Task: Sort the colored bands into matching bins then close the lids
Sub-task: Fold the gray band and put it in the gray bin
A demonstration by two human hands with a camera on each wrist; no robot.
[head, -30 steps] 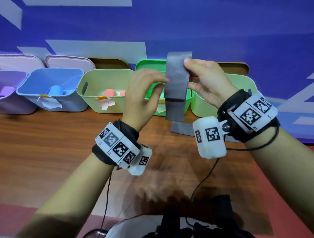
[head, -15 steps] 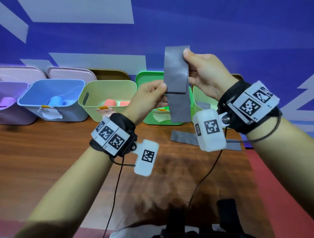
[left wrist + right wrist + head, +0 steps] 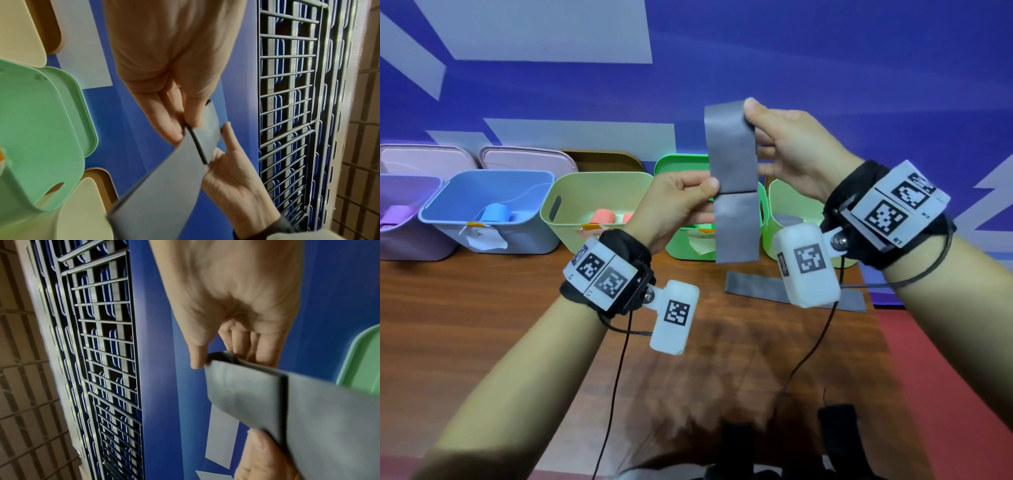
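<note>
A grey band (image 3: 734,185) hangs upright in the air in front of the bins, folded over at its top. My right hand (image 3: 751,118) pinches the fold at the top edge; the right wrist view shows my thumb and fingers on the grey band (image 3: 242,392). My left hand (image 3: 705,197) pinches the band at its middle seam, and the grey band (image 3: 197,146) is seen there in the left wrist view. A second grey band (image 3: 756,289) lies flat on the wooden table (image 3: 482,325) below.
A row of open bins stands at the table's back: purple bin (image 3: 400,240), blue bin (image 3: 482,192) with a blue roll, yellow-green bin (image 3: 571,192) with pink rolls, green bin (image 3: 688,250), and a pale green bin (image 3: 780,205) at right. Lids lean behind them.
My right hand lifted the band's top end higher. My left hand turned and slid down to pinch the band at its middle seam.
</note>
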